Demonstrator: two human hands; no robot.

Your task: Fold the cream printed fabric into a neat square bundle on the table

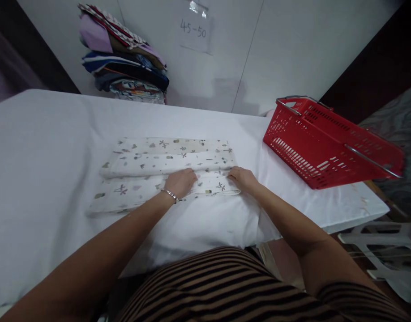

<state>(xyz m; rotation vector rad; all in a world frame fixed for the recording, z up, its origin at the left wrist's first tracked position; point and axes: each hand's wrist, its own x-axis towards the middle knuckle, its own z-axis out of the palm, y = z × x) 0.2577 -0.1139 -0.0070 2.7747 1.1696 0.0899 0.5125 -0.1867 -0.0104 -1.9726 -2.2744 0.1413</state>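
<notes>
A white cloth [145,164] printed with small plants and shapes lies folded in layers on the white-covered table, its long side running left to right. My left hand [181,182], with a bracelet at the wrist, is closed on the fold edge near the cloth's middle. At the cloth's right end, my right hand [242,178] pinches the same fold edge. A lower layer of the cloth spreads toward me beneath both hands. The fingertips are partly hidden in the fabric.
A red plastic basket [302,143] with metal handles stands on the right of the table [34,179]. Folded clothes [125,58] are stacked at the back left, against a white wall bearing a paper sign [195,29] marked 45-50. A white plastic stool [387,250] is at the lower right.
</notes>
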